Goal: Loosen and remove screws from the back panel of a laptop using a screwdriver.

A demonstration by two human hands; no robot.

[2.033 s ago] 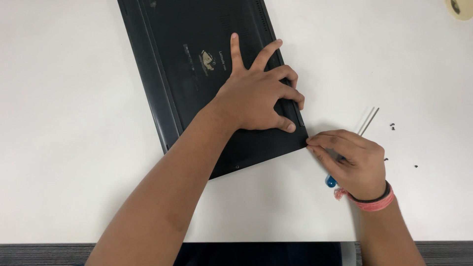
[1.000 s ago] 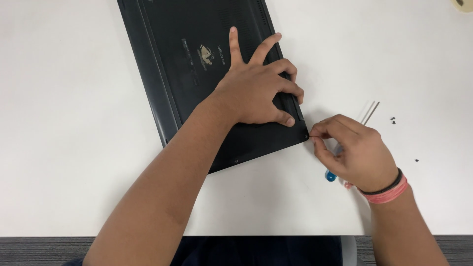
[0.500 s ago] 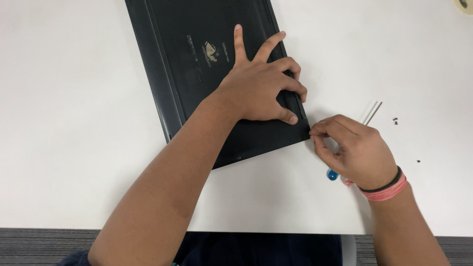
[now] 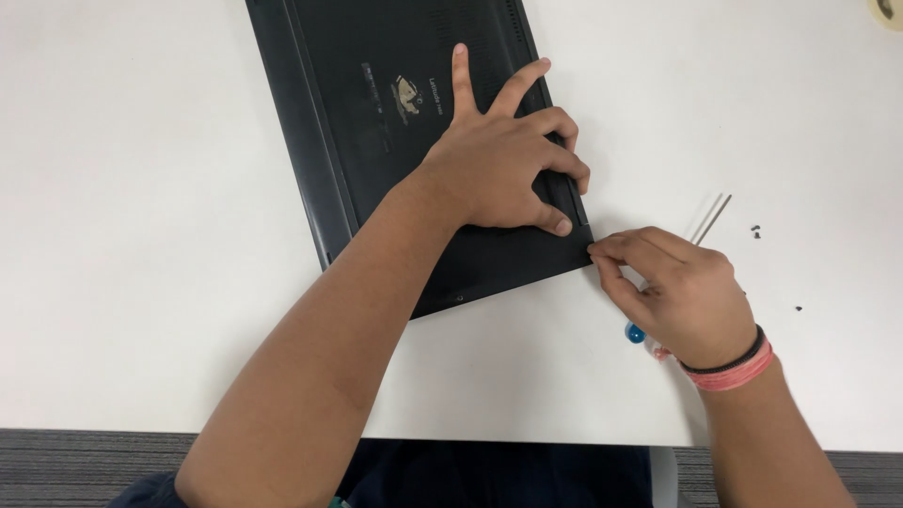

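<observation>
White table fills nearly the whole view, with a strip of grey floor along its near edge. Lying on it, tilted, is a black laptop, bottom side up, and everything else sits to its right. The left hand presses flat on the laptop's near right part, fingers spread wide and gripping nothing, the thumb resting just inside the right edge. Right at the laptop's near right corner, the right hand has its fingers pinched together at the case edge; what they nip is too small to tell. The same hand is closed around a screwdriver, whose blue handle end shows below the palm, while its thin metal shaft pokes out beyond the knuckles, pointing away from the laptop. Farther right of the laptop, well apart, lie small dark screws. A roll of tape sits at the far right corner.

One risk I see: the pinch could slip off the corner, since the grip is narrow, and the hand might sweep the loose screws away.
</observation>
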